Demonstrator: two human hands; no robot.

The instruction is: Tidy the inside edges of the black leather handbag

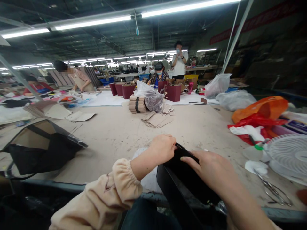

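A black handbag body [189,174] is held at the near edge of the table, tilted, with a wide black panel hanging below the edge. My left hand [164,147] is closed on its far upper rim, fingers curled and partly hidden behind the wrist. My right hand [207,164] grips the right side of the same rim, thumb on the near face and fingers over the far side. Part of a white sheet [150,179] lies under my left forearm. What the fingertips pinch at the rim is too small to make out.
A black bag piece [43,153] lies at left. Ahead are card pieces [157,119], a strapped bundle [137,105] and maroon handbags [172,92]. At right are scissors [272,188], a white fan [290,156] and an orange bag [261,110]. Several people work beyond.
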